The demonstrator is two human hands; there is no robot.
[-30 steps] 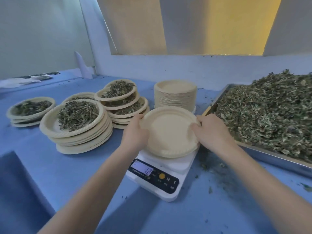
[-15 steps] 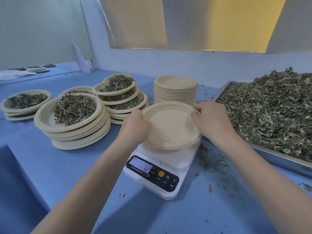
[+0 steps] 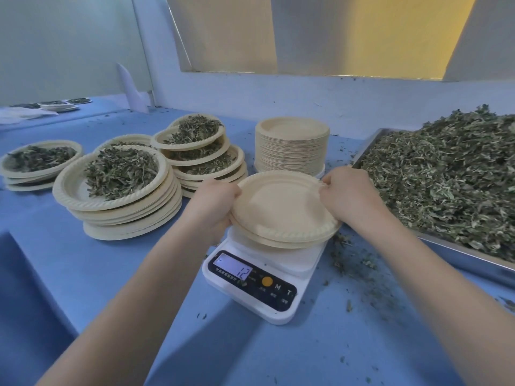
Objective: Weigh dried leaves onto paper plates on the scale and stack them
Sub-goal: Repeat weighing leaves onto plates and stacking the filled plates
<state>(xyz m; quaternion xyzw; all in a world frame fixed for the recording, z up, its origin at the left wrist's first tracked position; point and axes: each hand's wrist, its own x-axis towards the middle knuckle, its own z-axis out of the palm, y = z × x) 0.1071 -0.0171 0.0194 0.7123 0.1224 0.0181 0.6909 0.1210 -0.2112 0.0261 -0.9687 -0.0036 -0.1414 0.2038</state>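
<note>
Both hands pinch opposite rims of the empty plates over the scale [image 3: 259, 277]: left hand [image 3: 213, 206] on the near-left rim, right hand [image 3: 347, 192] on the far-right. The top plate [image 3: 281, 207] is peeling off a second plate [image 3: 278, 241] stuck beneath. If they cling, both could slide off toward the table's [image 3: 83, 274] front edge. Half a second ago they lay flatter; now the top one tilts up.

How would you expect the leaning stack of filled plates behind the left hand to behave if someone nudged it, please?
The leaning stack of filled plates would probably slide or tip, since its plates sit offset and the top one tilts. The dried leaves heaped in that top plate look loose and light, so some would likely spill. The thin plates rest on leaves rather than nesting, so the stack probably wobbles.
</note>
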